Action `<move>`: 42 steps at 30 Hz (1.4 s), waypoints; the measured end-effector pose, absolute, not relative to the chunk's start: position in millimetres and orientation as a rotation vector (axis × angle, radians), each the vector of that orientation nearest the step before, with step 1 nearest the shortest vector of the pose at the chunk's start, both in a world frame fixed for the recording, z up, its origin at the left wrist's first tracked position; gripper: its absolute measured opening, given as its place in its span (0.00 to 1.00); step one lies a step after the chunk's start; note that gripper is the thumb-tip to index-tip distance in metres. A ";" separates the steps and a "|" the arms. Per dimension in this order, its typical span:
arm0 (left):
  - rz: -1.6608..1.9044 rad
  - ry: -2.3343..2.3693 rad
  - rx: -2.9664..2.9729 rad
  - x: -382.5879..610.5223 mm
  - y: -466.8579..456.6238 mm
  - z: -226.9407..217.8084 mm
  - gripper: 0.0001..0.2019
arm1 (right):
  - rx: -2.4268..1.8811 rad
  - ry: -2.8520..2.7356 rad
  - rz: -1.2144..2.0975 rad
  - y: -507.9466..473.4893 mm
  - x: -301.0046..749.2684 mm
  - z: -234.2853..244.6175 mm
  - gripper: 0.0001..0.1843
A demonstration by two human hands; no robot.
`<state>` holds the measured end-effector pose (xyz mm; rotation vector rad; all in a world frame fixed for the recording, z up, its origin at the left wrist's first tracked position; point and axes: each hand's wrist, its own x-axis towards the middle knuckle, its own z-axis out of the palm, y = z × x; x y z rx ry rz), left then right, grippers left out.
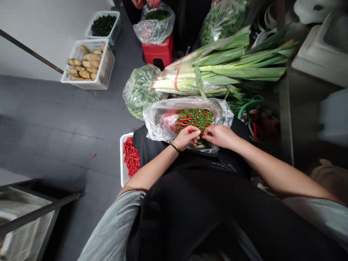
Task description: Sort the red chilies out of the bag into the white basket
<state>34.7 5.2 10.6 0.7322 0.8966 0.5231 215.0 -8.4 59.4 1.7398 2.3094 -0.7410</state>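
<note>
Grip: right hand [219, 135] pinches a red chili [202, 133] pointing sideways toward the left hand [186, 137]. Left fingertips, just beside, hold another chili [190, 131].

You're in a commercial-looking kitchen: root vegetables [88, 65], bundled leeks [217, 70], bagged greens [143, 90] and red chillies [132, 159] in bulk.

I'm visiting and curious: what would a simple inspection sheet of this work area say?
Surface: dark tiled floor.
Things being handled: open plastic bag with green stems and red chilies; white basket of red chilies.
Clutter: stray chili on the floor; leeks just beyond the bag.
Hands: left hand and right hand pinch a small red chili over the bag.
Cables: nothing seen.
Surroundings: crate of brown vegetables; red stool; another person's hands.
</note>
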 end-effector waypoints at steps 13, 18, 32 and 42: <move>0.526 0.686 0.481 6.7 20.3 11.0 0.14 | 1.700 1.939 -0.482 29.1 252.8 35.4 0.17; 0.476 0.774 0.551 33.1 7.3 12.1 0.19 | 1.911 2.259 -0.855 -5.7 240.5 58.7 0.15; 0.573 0.441 0.483 7.6 15.5 8.7 0.17 | 1.950 1.835 -0.422 91.1 225.8 3.9 0.22; 0.630 0.779 0.486 19.3 16.9 4.0 0.19 | 2.003 1.987 -0.665 65.0 261.2 21.8 0.14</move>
